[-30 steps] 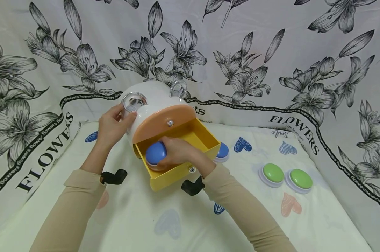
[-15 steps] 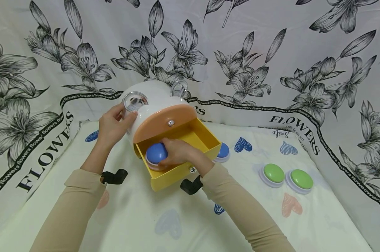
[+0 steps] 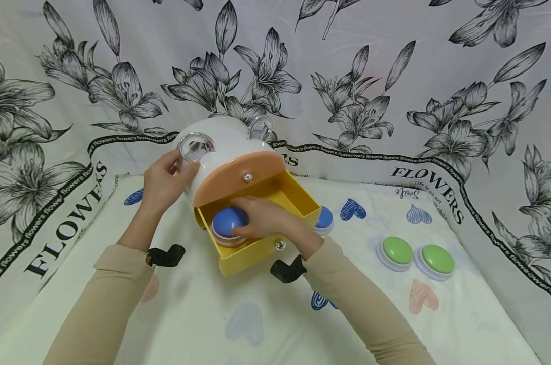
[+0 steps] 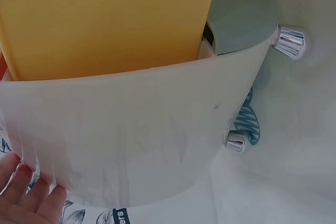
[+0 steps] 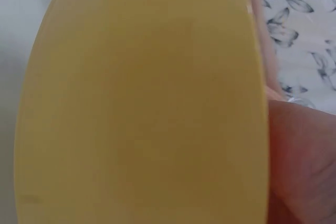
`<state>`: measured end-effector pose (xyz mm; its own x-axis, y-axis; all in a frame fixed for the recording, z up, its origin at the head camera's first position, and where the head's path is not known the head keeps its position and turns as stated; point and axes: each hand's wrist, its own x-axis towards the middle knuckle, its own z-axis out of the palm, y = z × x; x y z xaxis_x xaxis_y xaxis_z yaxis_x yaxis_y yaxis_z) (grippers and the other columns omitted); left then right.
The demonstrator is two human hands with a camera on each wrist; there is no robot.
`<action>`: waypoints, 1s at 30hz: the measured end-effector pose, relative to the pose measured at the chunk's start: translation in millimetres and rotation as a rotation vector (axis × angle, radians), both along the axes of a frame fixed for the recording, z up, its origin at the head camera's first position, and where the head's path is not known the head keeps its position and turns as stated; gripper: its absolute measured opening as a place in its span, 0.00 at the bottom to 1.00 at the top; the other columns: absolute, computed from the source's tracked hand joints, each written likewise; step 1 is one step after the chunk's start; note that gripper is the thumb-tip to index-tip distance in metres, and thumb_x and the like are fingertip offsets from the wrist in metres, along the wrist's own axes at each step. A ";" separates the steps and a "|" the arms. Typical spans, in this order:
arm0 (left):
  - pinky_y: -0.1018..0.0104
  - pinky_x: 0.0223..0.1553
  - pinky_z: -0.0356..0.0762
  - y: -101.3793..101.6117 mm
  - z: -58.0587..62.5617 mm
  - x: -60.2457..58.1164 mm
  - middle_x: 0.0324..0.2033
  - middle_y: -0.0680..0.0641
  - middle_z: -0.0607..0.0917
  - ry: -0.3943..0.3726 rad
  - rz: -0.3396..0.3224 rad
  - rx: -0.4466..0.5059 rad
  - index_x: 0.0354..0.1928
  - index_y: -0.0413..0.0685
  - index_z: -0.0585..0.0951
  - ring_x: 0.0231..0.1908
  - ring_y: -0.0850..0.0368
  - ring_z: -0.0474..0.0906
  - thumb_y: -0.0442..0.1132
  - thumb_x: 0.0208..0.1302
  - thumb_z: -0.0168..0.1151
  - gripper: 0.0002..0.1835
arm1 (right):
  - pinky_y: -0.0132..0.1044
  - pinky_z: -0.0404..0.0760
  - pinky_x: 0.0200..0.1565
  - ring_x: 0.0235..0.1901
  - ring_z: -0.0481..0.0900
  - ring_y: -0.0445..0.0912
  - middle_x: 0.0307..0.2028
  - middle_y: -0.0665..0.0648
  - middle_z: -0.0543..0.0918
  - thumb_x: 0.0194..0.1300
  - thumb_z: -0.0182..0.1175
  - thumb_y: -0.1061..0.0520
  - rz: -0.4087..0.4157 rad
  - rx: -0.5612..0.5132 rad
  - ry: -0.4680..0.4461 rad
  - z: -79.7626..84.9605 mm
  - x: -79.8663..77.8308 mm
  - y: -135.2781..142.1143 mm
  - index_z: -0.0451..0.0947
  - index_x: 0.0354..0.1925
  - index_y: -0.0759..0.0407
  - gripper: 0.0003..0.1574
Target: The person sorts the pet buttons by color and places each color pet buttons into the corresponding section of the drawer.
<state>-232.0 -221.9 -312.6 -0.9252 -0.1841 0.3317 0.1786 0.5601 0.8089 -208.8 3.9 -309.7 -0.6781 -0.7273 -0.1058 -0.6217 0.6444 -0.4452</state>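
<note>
A white rounded drawer box (image 3: 222, 129) with round clear-silver parts on top leans back, its orange drawer front (image 3: 241, 177) closed. Below that, a yellow drawer (image 3: 250, 257) is pulled out. My left hand (image 3: 163, 182) grips the box's left side, thumb in front; its fingers (image 4: 34, 195) show against the white wall in the left wrist view. Inside the drawer's left end sits a blue-domed push button (image 3: 228, 221) with a pale base. My right hand (image 3: 270, 218) reaches in over the drawer, thumb and a finger loosely touching the button's right side. The drawer wall (image 5: 142, 108) covers much of the right wrist view.
A second blue button (image 3: 324, 219) is partly hidden behind the drawer's right corner. Two green buttons (image 3: 397, 250) lie side by side farther right on the heart-print cloth (image 3: 211, 324). A flower-print sheet (image 3: 348, 30) hangs behind.
My right hand has shifted slightly right, uncovering more of the blue button, which stays at the drawer's left end. The left hand and the drawer box have barely moved.
</note>
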 end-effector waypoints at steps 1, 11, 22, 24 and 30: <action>0.49 0.60 0.67 0.0 -0.2 -0.3 0.54 0.45 0.75 0.004 0.000 0.000 0.59 0.51 0.74 0.59 0.49 0.67 0.55 0.59 0.59 0.28 | 0.37 0.70 0.60 0.56 0.70 0.45 0.59 0.52 0.71 0.58 0.62 0.46 0.006 -0.020 0.012 1.7 1.2 2.5 0.63 0.63 0.53 0.37; 0.50 0.60 0.67 0.5 -0.6 -0.5 0.51 0.45 0.76 0.005 0.006 0.000 0.57 0.49 0.75 0.58 0.50 0.67 0.56 0.58 0.58 0.27 | 0.40 0.71 0.59 0.58 0.71 0.48 0.58 0.54 0.74 0.60 0.61 0.50 -0.039 -0.211 0.020 15.4 16.6 33.1 0.68 0.60 0.57 0.32; 0.49 0.60 0.67 -0.5 0.5 0.2 0.51 0.44 0.76 0.021 -0.001 0.008 0.58 0.50 0.75 0.59 0.50 0.67 0.54 0.59 0.59 0.28 | 0.40 0.77 0.53 0.51 0.75 0.45 0.51 0.52 0.79 0.60 0.62 0.52 -0.185 -0.347 0.196 16.8 13.3 69.9 0.73 0.55 0.55 0.24; 0.49 0.60 0.67 -0.4 0.2 0.1 0.50 0.45 0.76 0.022 -0.001 0.008 0.58 0.50 0.75 0.59 0.50 0.67 0.54 0.59 0.58 0.27 | 0.42 0.77 0.53 0.51 0.75 0.46 0.51 0.53 0.79 0.60 0.61 0.53 -0.222 -0.382 0.218 15.6 10.0 77.4 0.73 0.55 0.55 0.24; 0.50 0.59 0.68 -0.1 -1.0 -1.2 0.52 0.45 0.76 0.009 0.005 0.007 0.58 0.50 0.75 0.59 0.50 0.67 0.56 0.59 0.58 0.28 | 0.43 0.77 0.52 0.51 0.76 0.47 0.51 0.54 0.79 0.61 0.60 0.54 -0.351 -0.517 0.274 8.4 -4.1 101.6 0.70 0.57 0.56 0.26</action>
